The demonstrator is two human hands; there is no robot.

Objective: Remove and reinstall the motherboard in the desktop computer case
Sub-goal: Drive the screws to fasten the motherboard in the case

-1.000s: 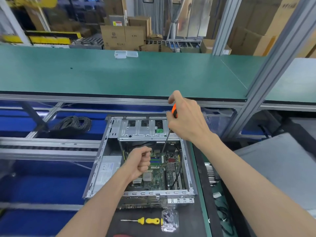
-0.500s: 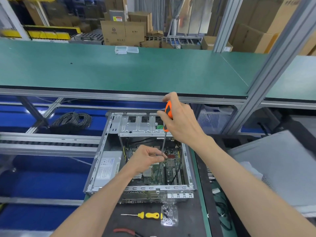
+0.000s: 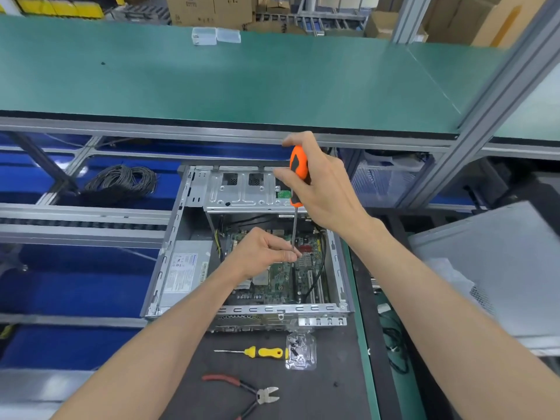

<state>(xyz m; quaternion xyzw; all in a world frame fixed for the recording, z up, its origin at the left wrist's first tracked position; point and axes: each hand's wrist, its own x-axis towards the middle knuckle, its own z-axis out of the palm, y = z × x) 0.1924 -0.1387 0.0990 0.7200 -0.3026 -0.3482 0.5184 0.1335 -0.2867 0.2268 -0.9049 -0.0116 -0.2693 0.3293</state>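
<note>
Two hands work inside the open grey metal computer case (image 3: 251,309) at the desk's far edge. The green motherboard (image 3: 280,278) sits inside it. The right hand (image 3: 321,189) grips the orange-handled screwdriver (image 3: 298,174); the left hand (image 3: 263,253) pinches its shaft. I think screw work is under way, with much left.

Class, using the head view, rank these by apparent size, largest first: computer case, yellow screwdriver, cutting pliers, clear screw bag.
1. computer case
2. yellow screwdriver and cutting pliers: alike in length, unranked
3. clear screw bag
</note>
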